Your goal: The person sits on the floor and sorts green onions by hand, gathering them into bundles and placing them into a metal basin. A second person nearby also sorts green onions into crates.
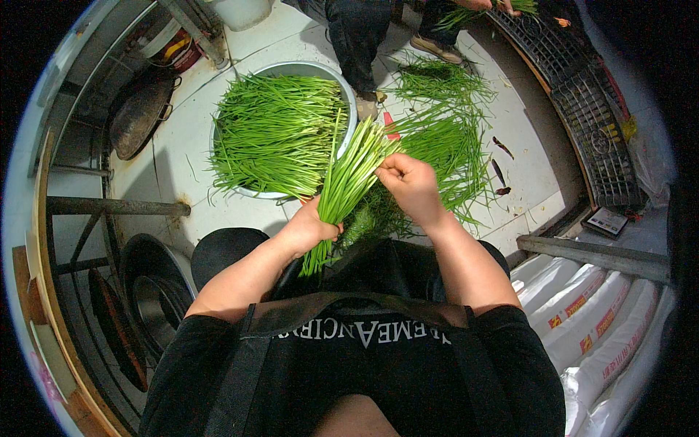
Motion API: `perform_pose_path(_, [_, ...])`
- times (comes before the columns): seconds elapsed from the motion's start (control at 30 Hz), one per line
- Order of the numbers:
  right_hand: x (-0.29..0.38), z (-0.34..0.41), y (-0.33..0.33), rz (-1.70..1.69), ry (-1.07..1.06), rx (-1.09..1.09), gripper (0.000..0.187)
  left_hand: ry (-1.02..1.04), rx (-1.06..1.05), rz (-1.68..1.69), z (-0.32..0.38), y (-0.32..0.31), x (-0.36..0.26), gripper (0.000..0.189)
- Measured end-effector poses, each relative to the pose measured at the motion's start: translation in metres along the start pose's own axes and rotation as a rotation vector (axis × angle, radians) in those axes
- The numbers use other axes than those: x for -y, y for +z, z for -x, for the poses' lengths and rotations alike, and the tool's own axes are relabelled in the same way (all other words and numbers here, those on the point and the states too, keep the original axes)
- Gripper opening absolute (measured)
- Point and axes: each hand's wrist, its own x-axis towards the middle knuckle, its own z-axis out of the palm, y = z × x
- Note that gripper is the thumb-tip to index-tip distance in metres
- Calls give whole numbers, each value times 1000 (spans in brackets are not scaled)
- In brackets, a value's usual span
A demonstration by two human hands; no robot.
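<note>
My left hand [308,232] is closed around the leafy green part of a bunch of garlic chives [352,169], held tilted above my lap. At its pale stalk ends, the thumb and fingers of my right hand [412,188] pinch the near edge. Just beyond stands a round grey basin [351,98], heaped with garlic chives [278,134] whose pale ends face right. Loose green chives [442,142] lie spread over the floor beyond my right hand. A red object [390,125] lies among them, partly hidden by the bunch.
Facing me, another person [357,43] holds chives [461,16]. Black plastic crates [598,136] line the right side, with white sacks [595,328] nearer. At left are a metal rack bar [120,206], a dark wok [139,120] and metal basins [155,300].
</note>
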Motion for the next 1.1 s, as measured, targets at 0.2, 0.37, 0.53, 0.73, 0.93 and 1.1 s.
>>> perform_pose_path(0.2, [-7, -6, -8, 27, -16, -123, 14, 9, 1, 163, -1, -2, 1, 35])
perform_pose_path(0.37, [-10, -13, -17, -321, 208, -243, 19, -22, 12, 156, -2, -5, 2, 40])
perform_pose_path(0.53, [-3, -2, -5, -258, 50, 38, 22, -7, -15, 152, 0, 0, 1, 37])
perform_pose_path(0.73, [5, 2, 4, 233, 94, 39, 28, -28, 17, 114, 2, 2, -3, 30])
perform_pose_path(0.93, [2, 3, 4, 200, 79, 127, 21, -13, 24, 150, 4, 4, -4, 30])
perform_pose_path(1.1, [-1, 6, 9, 79, 15, 59, 10, 12, 82, 177, 6, 5, -5, 31])
